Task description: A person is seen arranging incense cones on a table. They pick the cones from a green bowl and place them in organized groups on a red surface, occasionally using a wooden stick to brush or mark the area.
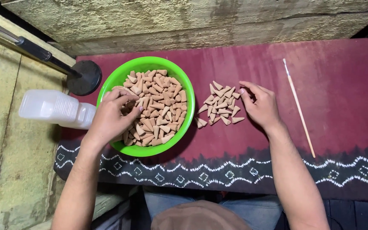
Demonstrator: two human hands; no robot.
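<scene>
A bright green bowl (120, 74) full of small tan clay-like cones (162, 106) sits on a dark red cloth (341, 85). My left hand (111, 117) reaches into the bowl's left side, its fingers curled among the cones; whether it grips any is hidden. To the right of the bowl lies a loose pile of the same cones (221, 105). Resting at that pile's right edge, my right hand (260, 106) touches the cones with its fingertips, fingers apart.
A thin wooden brush (299, 106) lies on the cloth at the right. A stack of clear plastic containers (56, 108) lies left of the bowl, beside a black round stand base (84, 76) with a pole. A rough wooden wall runs along the back.
</scene>
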